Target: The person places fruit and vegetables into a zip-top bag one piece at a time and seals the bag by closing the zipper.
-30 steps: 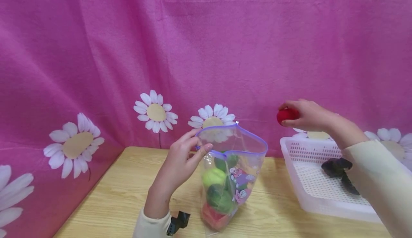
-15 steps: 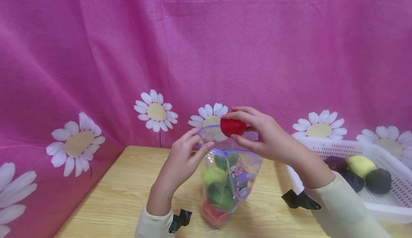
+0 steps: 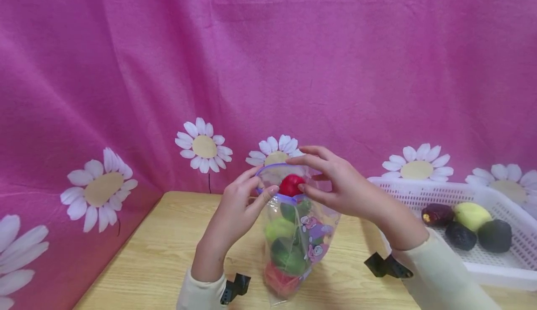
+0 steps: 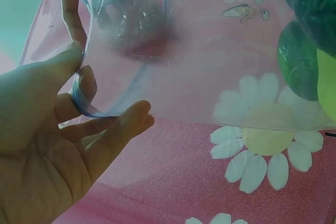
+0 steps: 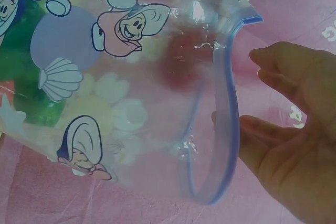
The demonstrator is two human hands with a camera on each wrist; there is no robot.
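Note:
A clear zip bag (image 3: 320, 242) with a purple zip edge and cartoon prints stands upright on the table, its mouth apart. My left hand (image 3: 232, 212) pinches the near left of that edge between thumb and fingers. Just inside the mouth is a round red fruit (image 3: 291, 185), blurred through the plastic in the right wrist view. Beside the opening, my right hand (image 3: 341, 184) has its fingers spread and holds nothing; the right wrist view shows its fingertips by the zip edge. Lower in the bag are green fruits (image 3: 288, 256), a yellow-green one (image 3: 280, 229) and a red one (image 3: 281, 279).
A white plastic basket (image 3: 482, 275) stands at the right. Inside are a dark purple piece (image 3: 437, 215), a pale yellow-green fruit (image 3: 471, 216) and two blackish fruits (image 3: 495, 235). A pink cloth with daisies hangs behind the wooden table (image 3: 168, 240).
My right hand has carried the red fruit left from above the basket to the bag's mouth and let it go inside. The left hand has stayed at the zip edge.

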